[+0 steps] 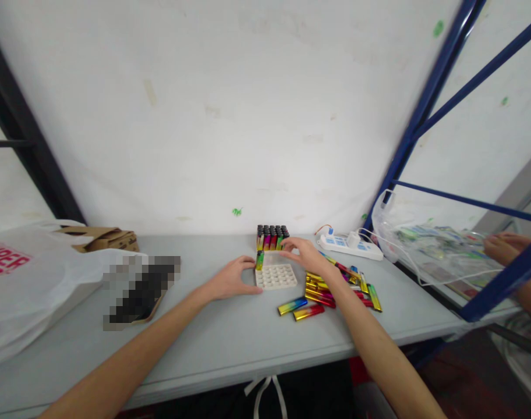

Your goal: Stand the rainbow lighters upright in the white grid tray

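A white tray [276,276] with rows of small holes lies on the grey table. One green-yellow lighter [259,260] stands upright at its back left corner. Behind the tray is a block of upright lighters [272,237] with black tops. My left hand [234,278] is at the tray's left edge, thumb and fingers apart, nothing between them. My right hand [301,254] reaches over the tray's back right, by the block, with fingers bent; whether its fingertips hold something is too small to tell. Several shiny coloured lighters [320,291] lie in a loose pile under and beside my right forearm.
A white power strip [350,246] with cables sits at the back right. A phone [145,291], partly blurred, a cardboard piece [103,238] and a white plastic bag [38,273] are at left. Beyond the blue rack post [405,151], another person's hands [508,247] show near plastic bags.
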